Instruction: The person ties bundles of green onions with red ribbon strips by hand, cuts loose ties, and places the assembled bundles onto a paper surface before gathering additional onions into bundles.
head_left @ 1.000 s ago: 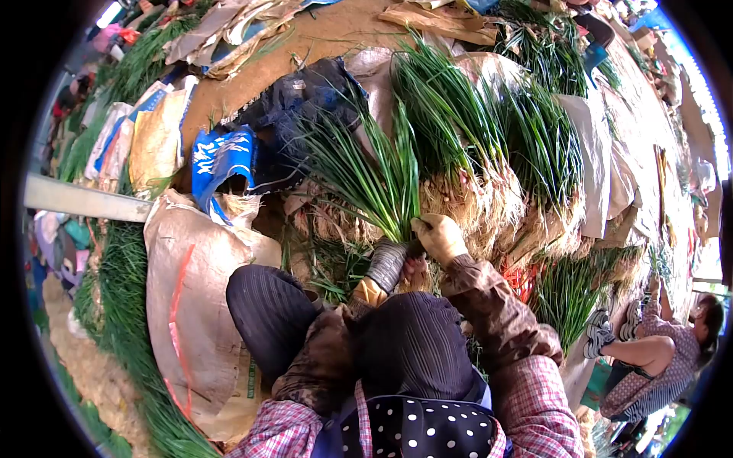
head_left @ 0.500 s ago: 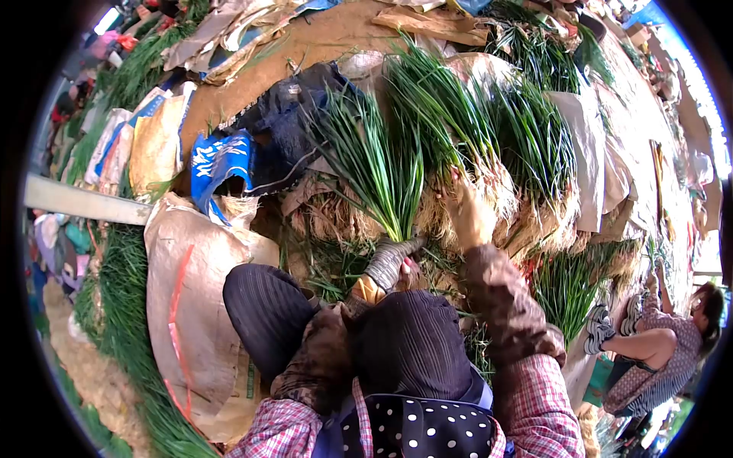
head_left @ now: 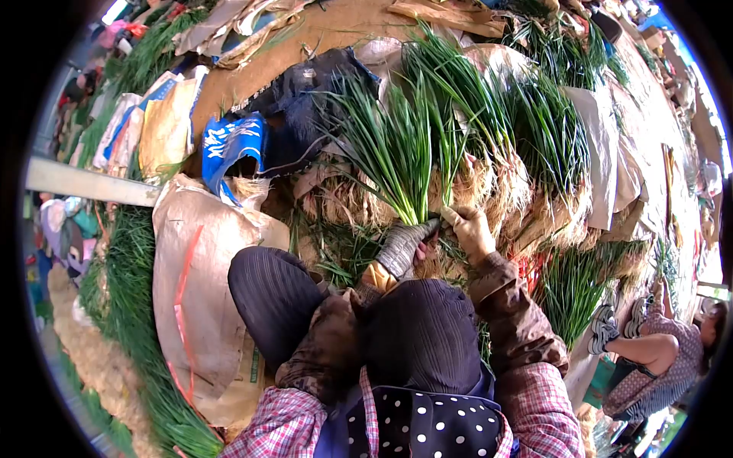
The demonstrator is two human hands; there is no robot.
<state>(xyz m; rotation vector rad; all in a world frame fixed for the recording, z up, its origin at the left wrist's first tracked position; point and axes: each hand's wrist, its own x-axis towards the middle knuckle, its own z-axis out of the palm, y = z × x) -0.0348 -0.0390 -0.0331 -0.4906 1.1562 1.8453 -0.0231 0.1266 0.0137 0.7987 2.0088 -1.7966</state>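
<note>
My left hand [head_left: 402, 248], wrapped in a grey covering, is closed around the lower end of a fanned bunch of green onions [head_left: 403, 164]. The leaves point up and away from me. Close beside it, my right hand [head_left: 469, 230] pinches a few green onion stalks [head_left: 449, 172] between thumb and fingers, near the left fingertips. Just beyond my right hand lie piled green onions [head_left: 548, 137] with tangled pale roots [head_left: 504, 191]. The stalk ends inside my left hand are hidden.
A tan sack [head_left: 206, 298] with a red strip lies to my left, beside a long heap of green leaves [head_left: 126, 305]. Dark cloth [head_left: 305, 114] and a blue printed bag [head_left: 233, 145] lie ahead. At the right, another person [head_left: 657, 351] sits low.
My right hand has drawn back from the pile's roots toward my left hand, bringing a few stalks with it. My left hand still grips its bunch. The view has shifted slightly.
</note>
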